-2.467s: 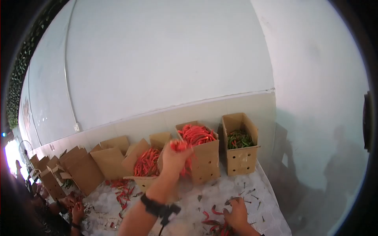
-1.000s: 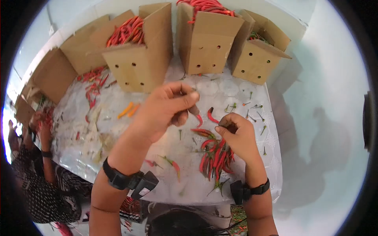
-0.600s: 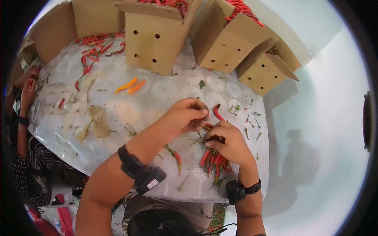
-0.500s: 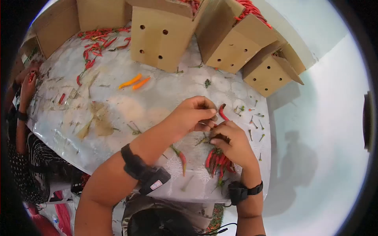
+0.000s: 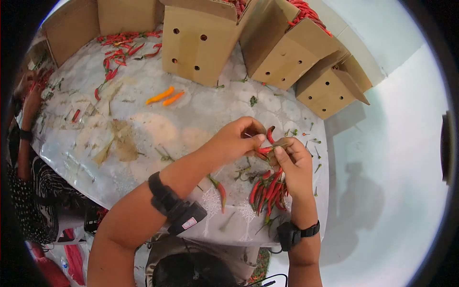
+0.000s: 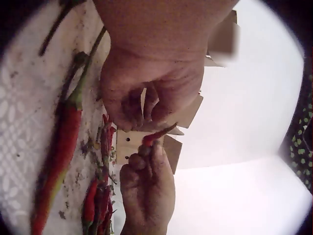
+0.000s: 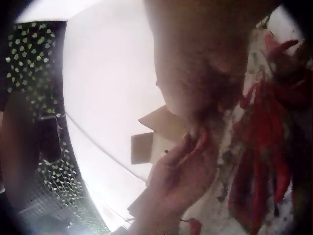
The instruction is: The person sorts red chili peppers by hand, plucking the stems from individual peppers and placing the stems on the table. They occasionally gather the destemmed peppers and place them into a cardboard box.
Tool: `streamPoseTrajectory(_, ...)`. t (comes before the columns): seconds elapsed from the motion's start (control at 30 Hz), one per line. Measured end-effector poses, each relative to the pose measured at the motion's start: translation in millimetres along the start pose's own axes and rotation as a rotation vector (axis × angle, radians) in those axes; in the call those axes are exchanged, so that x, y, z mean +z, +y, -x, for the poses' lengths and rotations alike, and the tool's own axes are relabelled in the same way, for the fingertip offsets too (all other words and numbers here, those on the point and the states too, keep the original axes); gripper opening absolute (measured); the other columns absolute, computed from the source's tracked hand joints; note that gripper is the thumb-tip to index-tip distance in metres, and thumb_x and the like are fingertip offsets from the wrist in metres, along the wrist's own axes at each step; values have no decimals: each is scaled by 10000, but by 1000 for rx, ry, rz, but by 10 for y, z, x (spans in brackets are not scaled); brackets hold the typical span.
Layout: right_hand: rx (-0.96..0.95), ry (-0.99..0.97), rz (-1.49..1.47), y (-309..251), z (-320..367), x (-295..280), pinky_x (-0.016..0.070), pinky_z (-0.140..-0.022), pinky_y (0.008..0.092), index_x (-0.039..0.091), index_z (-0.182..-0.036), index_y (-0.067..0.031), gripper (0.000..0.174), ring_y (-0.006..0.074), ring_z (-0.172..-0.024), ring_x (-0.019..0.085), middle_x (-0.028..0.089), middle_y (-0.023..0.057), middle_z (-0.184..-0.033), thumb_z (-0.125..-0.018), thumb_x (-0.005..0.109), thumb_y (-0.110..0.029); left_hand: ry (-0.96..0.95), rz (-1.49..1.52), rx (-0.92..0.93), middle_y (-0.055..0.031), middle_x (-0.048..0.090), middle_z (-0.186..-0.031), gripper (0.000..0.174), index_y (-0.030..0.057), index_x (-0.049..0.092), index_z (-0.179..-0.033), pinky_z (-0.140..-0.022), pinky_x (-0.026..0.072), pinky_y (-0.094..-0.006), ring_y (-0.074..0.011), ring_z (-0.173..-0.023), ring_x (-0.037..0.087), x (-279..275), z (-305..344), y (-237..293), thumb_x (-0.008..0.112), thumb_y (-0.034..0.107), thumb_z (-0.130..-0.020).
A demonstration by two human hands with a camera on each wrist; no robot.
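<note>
Between the hands in the head view lies a red chili (image 5: 265, 150) with a thin greenish stem, pinched by the right hand (image 5: 297, 167) at thumb and fingers. Close on its left, the left hand (image 5: 236, 139) has bent fingers with the thumb near the fingertips; what it grips is hidden. The left wrist view shows the curled left hand (image 6: 151, 83) above the right hand (image 6: 149, 188), whose fingertips hold the red chili (image 6: 155, 136). Below the right hand, a bunch of red chilies (image 5: 268, 193) rests on the table (image 5: 162, 191).
Cardboard boxes (image 5: 193, 43) line the back, one at the right (image 5: 294, 48) heaped with red chilies. Two orange chilies (image 5: 160, 95), loose red chilies (image 5: 114, 57), a red-green chili (image 5: 220, 191) and scattered stems (image 5: 318, 167) lie about. Another person's arm (image 5: 26, 134) is at the left.
The left hand came down from above the boxes, where it held red chilies, to beside the right hand. The right hand has turned since half a second ago, and the chili between the hands shows more clearly.
</note>
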State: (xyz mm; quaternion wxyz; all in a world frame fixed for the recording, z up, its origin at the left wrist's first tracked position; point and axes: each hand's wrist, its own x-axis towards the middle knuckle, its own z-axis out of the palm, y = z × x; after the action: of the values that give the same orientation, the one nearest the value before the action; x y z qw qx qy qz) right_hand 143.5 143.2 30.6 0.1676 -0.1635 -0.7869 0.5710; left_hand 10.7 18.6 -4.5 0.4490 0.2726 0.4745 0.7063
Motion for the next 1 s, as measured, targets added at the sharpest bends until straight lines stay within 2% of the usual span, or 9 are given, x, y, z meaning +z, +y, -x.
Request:
streamPoseTrajectory(0.07, -29, 18, -103, -1, -3, 8, 444, -630, 214, 556, -944, -16, 131, 79, -711, 554, 583, 16, -833, -864, 588, -114, -33, -50, -97, 19, 569, -899, 182, 94, 539, -1000, -700, 485, -233, -73, -842, 543, 14, 20, 48, 597, 197, -862)
streamPoseTrajectory(0.17, -101, 35, -91, 31, -9, 46, 453, -656, 217, 551, -953, -13, 139, 92, -747, 564, 589, 21, -842, -856, 597, -102, -78, -63, -105, 15, 569, -874, 191, 77, 541, -983, -692, 481, -232, -76, -822, 549, 30, 55, 53, 615, 195, -853)
streamPoseTrajectory(0.33, -176, 21, 20, 45, -4, 54, 455, -679, 216, 562, -913, -1, 117, 87, -765, 563, 592, 21, -832, -830, 611, -67, -115, -82, -15, 5, 574, -839, 172, 49, 558, -938, -667, 465, -222, -70, -768, 545, -9, 66, 24, 634, 163, -834)
streamPoseTrajectory(0.43, -155, 35, 127, 61, -2, 7, 451, -675, 219, 567, -895, -1, 110, 81, -749, 554, 589, 16, -805, -819, 615, -65, -156, -60, 15, 2, 575, -835, 159, 41, 568, -930, -666, 456, -216, -68, -760, 539, 1, 84, 33, 637, 142, -827)
streamPoseTrajectory(0.63, -11, -106, -24, 16, 17, -56, 426, -620, 224, 566, -887, -4, 121, 76, -690, 514, 564, 12, -772, -838, 600, -109, -243, -7, 42, 3, 575, -832, 143, 31, 576, -928, -687, 449, -217, -71, -757, 539, 9, 86, 16, 634, 103, -819)
streamPoseTrajectory(0.77, 25, -134, -158, 61, 7, -71, 417, -596, 224, 565, -893, -5, 138, 73, -674, 499, 558, 6, -780, -834, 607, -122, -309, 34, 46, 4, 571, -819, 140, 33, 578, -922, -668, 450, -215, -73, -735, 538, 7, 81, 9, 636, 106, -818)
streamPoseTrajectory(0.83, 36, -129, -107, 62, -1, -103, 417, -593, 224, 563, -904, -7, 157, 72, -679, 501, 559, 0, -789, -821, 626, -125, -232, 7, -7, 6, 564, -805, 135, 41, 576, -910, -649, 447, -212, -72, -717, 534, 29, 114, 75, 640, 98, -806)
streamPoseTrajectory(0.93, -73, 11, 67, 11, -1, -172, 420, -591, 234, 587, -864, -8, 175, 88, -675, 519, 562, 6, -768, -750, 681, -102, -89, 3, -28, 8, 554, -789, 127, 55, 572, -890, -621, 441, -205, -71, -691, 528, -18, 101, 101, 640, 75, -785)
streamPoseTrajectory(1.0, -73, -68, 279, -25, 20, -298, 427, -591, 246, 603, -818, -18, 184, 111, -662, 532, 563, 24, -746, -685, 710, -86, -14, -29, 3, 11, 548, -785, 124, 61, 568, -878, -618, 435, -201, -68, -695, 524, -53, 91, 113, 634, 58, -773)
